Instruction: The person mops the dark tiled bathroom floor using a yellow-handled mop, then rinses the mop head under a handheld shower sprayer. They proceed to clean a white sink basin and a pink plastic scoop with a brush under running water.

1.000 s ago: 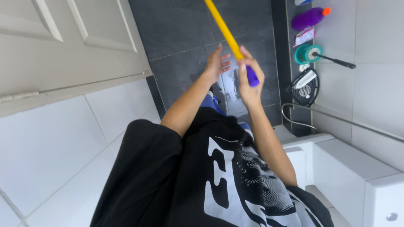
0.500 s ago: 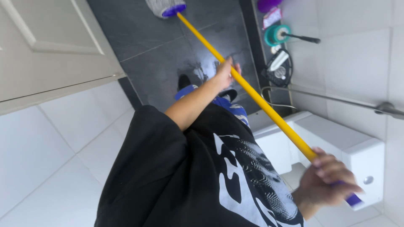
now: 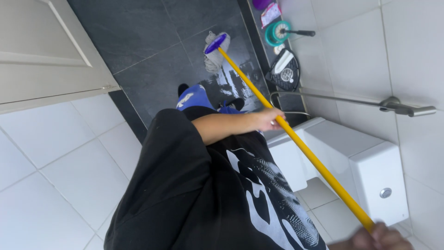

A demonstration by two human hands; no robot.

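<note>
Left hand (image 3: 269, 119): fingers curled together around the mop handle (image 3: 296, 139) about midway along it, forearm reaching across the black printed shirt (image 3: 208, 194).

Right hand (image 3: 377, 238): at the bottom edge of the view, blurred and partly cut off; fingers closed over the near end of the same handle.

Mop: long straight yellow handle, running diagonally from the right hand at lower right up to the floor at upper centre. A purple collar (image 3: 215, 43) joins it to a pale grey string mop head (image 3: 213, 58), which lies bunched on the dark grey floor tiles (image 3: 152, 41). The floor just beside the head shows a wet sheen.

Containers: a white toilet cistern (image 3: 370, 162) with a round push button on its lid stands close under the handle; lid shut, contents hidden. A purple bottle (image 3: 262, 3) stands at the top edge, mostly cut off.

Nearby: a teal round brush (image 3: 277, 32) with a dark handle, a black dustpan-like item (image 3: 283, 71) against the wall, a metal rail (image 3: 351, 103) on the white wall tiles, a white door (image 3: 41, 51) at left, and blue footwear (image 3: 192, 97) on the floor.
</note>
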